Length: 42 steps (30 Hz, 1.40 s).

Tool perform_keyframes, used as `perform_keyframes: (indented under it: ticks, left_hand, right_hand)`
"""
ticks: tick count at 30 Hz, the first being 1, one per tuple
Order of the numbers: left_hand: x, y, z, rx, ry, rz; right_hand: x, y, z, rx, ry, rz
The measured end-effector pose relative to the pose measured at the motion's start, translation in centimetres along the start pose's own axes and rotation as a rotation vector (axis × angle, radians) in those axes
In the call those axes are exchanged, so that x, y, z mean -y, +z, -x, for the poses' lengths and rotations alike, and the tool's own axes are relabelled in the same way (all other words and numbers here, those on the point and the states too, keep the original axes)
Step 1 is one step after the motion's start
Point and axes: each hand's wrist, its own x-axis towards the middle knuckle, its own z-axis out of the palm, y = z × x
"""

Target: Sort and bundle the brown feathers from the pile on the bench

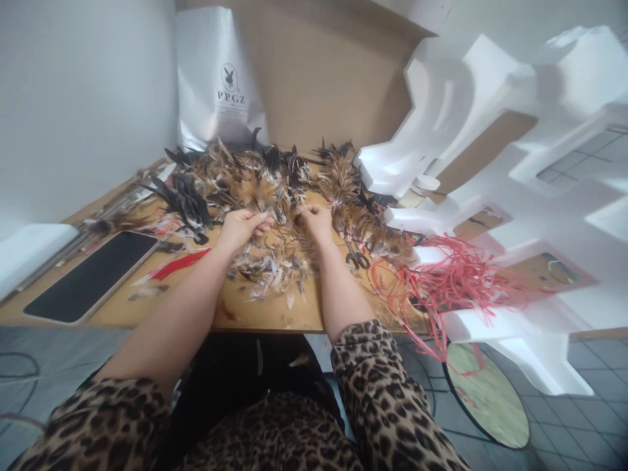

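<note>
Here I am sorting: at frame centre my left hand (pixel 241 226) pinches some feathers (pixel 275 190) from the heap, my right hand (pixel 318 221) closes on others; next I judge a careful pull, scissors (pixel 357 259) near

Craft workshop: bench (pixel 275 317) strewn with feathers (pixel 255 183), scissors (pixel 357 259), red ties (pixel 456 278), foam packing (pixel 490 131).

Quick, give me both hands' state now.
Left hand: closed, pinching feathers.
Right hand: fingers curled in the feathers; grip cannot be told.
</note>
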Motion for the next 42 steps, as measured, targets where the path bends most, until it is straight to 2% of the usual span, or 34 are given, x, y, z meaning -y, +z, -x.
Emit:
perform_keyframes:
  ticks: [4,7,13,17,20,23,26,28,31,33,37,42]
  left_hand:
    - [0.1,-0.3,-0.3,-0.012,-0.041,0.107]
    - [0.4,-0.5,-0.5,-0.026,-0.056,0.149]
    - [0.6,-0.4,-0.5,-0.029,-0.086,0.152]
    - [0.4,-0.3,-0.3,-0.025,-0.103,0.145]
    - [0.4,-0.4,-0.3,-0.023,-0.109,0.143]
    - [0.5,-0.5,-0.5,-0.021,-0.090,0.150]
    - [0.6,-0.5,-0.6,-0.020,-0.093,0.152]
    - [0.6,-0.5,-0.5,-0.032,-0.101,0.152]
    - [0.4,-0.5,-0.5,-0.045,-0.102,0.167]
    - [0.4,-0.5,-0.5,-0.045,-0.103,0.192]
    - [0.2,-0.7,-0.5,-0.048,-0.143,0.266]
    - [-0.1,-0.8,-0.6,-0.076,-0.159,0.354]
  right_hand:
    - [0.4,-1.1,0.4,0.148,-0.023,0.436]
    - [1.5,-1.3,1.2,0.206,-0.025,0.657]
    - [1.9,-0.6,1.8,0.306,-0.017,0.869]
    - [1.1,0.1,1.7,0.289,-0.026,0.933]
    - [0.7,0.2,1.5,0.256,-0.046,0.896]
    - [0.4,-0.1,1.0,0.175,-0.055,0.741]
    - [0.3,-0.4,0.4,0.101,-0.073,0.422]
    - [0.4,-0.5,0.1,0.101,-0.074,0.147]
    - [0.9,-0.5,0.1,0.160,-0.026,-0.198]
    - [1.3,-0.6,0.3,0.213,-0.001,-0.313]
    - [1.9,-0.6,0.9,0.271,-0.062,-0.258]
    - [2.0,-0.1,1.5,0.260,-0.296,0.112]
